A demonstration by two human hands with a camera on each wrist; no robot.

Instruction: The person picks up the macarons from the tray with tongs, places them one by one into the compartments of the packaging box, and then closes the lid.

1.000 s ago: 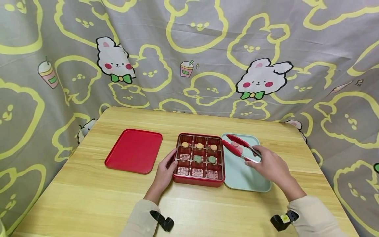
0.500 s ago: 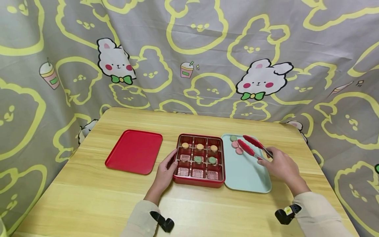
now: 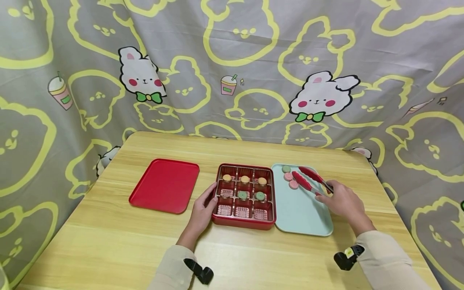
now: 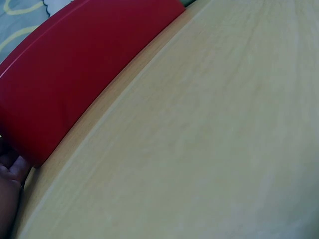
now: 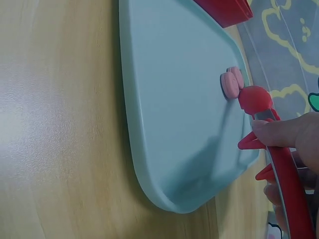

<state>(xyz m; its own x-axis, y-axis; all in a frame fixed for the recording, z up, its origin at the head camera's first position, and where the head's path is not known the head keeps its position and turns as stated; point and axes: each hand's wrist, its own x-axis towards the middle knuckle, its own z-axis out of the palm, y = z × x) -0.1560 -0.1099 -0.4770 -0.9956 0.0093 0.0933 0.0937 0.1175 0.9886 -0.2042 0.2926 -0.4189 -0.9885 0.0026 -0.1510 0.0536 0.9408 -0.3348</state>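
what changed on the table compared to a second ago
The right hand and the red tongs it holds moved right over the mint tray, bringing the green macaron there into view. No grip visibly changed. The left hand still rests against the red box; the macarons in it, the pink macarons and the red lid stayed put.

Grey curtain is hung behind and along both sides of the table; shallow folds and creases are seen in it. Yellow-outlined cartoon animals are printed across it, mixed with white rabbits in green bow ties and pink drink cups. Tabletop is finished in light wood grain, back-left corner rounded. Pale glare is reflected off its near part.
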